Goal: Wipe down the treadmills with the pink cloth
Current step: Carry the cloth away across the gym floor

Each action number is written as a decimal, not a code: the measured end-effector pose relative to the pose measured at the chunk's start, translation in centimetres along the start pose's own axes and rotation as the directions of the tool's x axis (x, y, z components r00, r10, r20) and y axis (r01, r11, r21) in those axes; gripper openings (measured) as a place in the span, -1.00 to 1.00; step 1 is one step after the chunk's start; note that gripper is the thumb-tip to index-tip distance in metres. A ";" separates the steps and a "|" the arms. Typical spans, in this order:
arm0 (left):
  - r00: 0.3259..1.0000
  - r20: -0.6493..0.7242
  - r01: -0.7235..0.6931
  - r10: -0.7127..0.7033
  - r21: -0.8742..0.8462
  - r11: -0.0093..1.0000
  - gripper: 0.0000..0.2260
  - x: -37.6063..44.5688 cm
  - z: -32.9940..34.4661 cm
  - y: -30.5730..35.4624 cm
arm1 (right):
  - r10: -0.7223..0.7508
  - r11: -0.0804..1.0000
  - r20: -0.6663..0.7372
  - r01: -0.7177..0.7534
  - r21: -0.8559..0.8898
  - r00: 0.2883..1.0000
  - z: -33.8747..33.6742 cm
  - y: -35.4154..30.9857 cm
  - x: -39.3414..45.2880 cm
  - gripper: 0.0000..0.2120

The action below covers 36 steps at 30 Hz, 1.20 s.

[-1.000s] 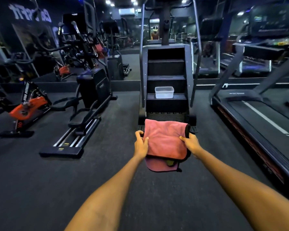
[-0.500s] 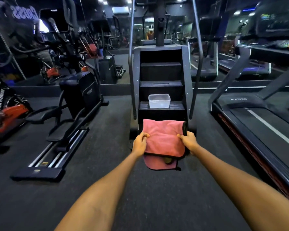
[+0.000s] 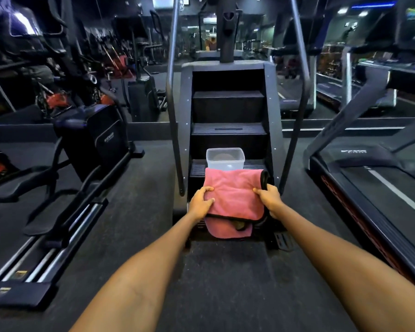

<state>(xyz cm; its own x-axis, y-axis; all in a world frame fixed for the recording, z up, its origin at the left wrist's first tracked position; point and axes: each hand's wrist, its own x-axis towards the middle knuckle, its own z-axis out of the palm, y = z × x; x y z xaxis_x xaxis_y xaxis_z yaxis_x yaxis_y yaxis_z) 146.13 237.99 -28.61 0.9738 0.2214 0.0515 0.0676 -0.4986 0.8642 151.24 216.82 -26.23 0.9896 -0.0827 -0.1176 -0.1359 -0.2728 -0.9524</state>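
I hold a folded pink cloth (image 3: 234,195) with a dark edge in front of me with both hands. My left hand (image 3: 200,203) grips its left side and my right hand (image 3: 270,197) grips its right side. A lower flap of the cloth hangs below my hands. A treadmill (image 3: 379,185) with a black belt and a white stripe stands to my right. More treadmills stand in the far right background.
A stair-climber machine (image 3: 228,109) stands straight ahead, with a clear plastic tub (image 3: 225,158) on its lowest step, just beyond the cloth. An elliptical trainer (image 3: 91,140) stands on the left, with exercise bikes behind it. Dark rubber floor (image 3: 134,212) lies between the machines.
I have walked forward toward the stair-climber, which now looms larger. The cloth stays held in both hands and now sits right in front of the tub.
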 end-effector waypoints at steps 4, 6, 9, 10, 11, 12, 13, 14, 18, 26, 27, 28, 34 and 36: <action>1.000 0.023 0.012 -0.013 0.009 1.000 -0.70 7.0 1.3 -0.3 | 0.027 1.000 -0.008 -0.027 0.002 1.000 1.1 -0.4 7.3 -0.71; 0.999 0.036 0.024 -0.024 0.004 1.000 -0.70 10.5 2.1 -1.0 | 0.062 0.998 0.008 -0.062 0.004 0.998 1.8 0.0 11.0 -0.71; 0.999 0.040 0.027 -0.028 0.018 0.999 -0.70 16.0 3.4 -1.4 | 0.076 0.997 0.026 -0.076 0.005 0.997 2.7 -0.1 16.8 -0.70; 0.999 0.036 0.035 -0.036 0.019 0.999 -0.70 18.1 4.2 -1.5 | 0.069 0.998 0.029 -0.069 -0.003 0.997 2.8 -0.1 19.2 -0.70; 0.998 0.032 0.050 -0.051 0.017 0.999 -0.70 19.9 5.0 -1.6 | 0.065 0.998 0.037 -0.065 -0.011 0.997 2.8 -0.2 21.2 -0.70; 0.998 0.023 0.066 -0.067 0.004 0.998 -0.70 21.9 5.9 -1.8 | 0.068 0.998 0.051 -0.067 -0.010 0.996 2.9 -0.2 23.6 -0.70; 0.997 0.014 0.078 -0.078 -0.010 0.997 -0.70 23.7 6.6 -1.7 | 0.072 0.997 0.069 -0.072 -0.010 0.995 3.0 -0.3 25.8 -0.69; 0.996 0.008 0.086 -0.086 -0.023 0.996 -0.70 25.2 7.1 -1.7 | 0.076 0.997 0.081 -0.076 -0.005 0.994 3.0 -0.4 27.6 -0.69; 0.989 -0.006 0.149 -0.150 -0.049 0.988 -0.67 31.8 8.6 -1.0 | 0.117 0.992 0.132 -0.121 0.020 0.984 3.7 -1.4 35.1 -0.71; 0.980 0.006 0.201 -0.201 -0.050 0.978 -0.64 42.2 10.5 -2.1 | 0.253 0.962 0.180 -0.267 0.057 0.950 6.5 -2.0 46.4 -0.72; 0.979 0.012 0.204 -0.204 -0.042 0.978 -0.64 44.7 10.6 -2.7 | 0.276 0.954 0.179 -0.292 0.068 0.944 7.6 -2.1 48.8 -0.72; 0.979 0.015 0.204 -0.204 -0.039 0.978 -0.64 45.9 10.5 -3.1 | 0.283 0.950 0.177 -0.301 0.083 0.942 8.2 -2.2 49.8 -0.72; 0.977 0.045 0.207 -0.206 -0.005 0.978 -0.63 56.9 11.0 -5.7 | 0.365 0.923 0.163 -0.379 0.061 0.916 12.3 -3.0 59.0 -0.83; 0.977 0.059 0.204 -0.203 0.000 0.979 -0.61 60.5 11.2 -6.4 | 0.340 0.935 0.150 -0.351 0.056 0.928 13.5 -3.5 62.0 -0.73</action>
<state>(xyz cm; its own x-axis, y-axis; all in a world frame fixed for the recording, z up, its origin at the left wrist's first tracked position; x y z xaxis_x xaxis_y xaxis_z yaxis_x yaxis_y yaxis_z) 207.04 245.16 -36.65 0.9508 0.2685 -0.1549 0.2647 -0.4435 0.8563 213.75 225.56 -33.98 0.8796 -0.0255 -0.4750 -0.4719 -0.1725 -0.8646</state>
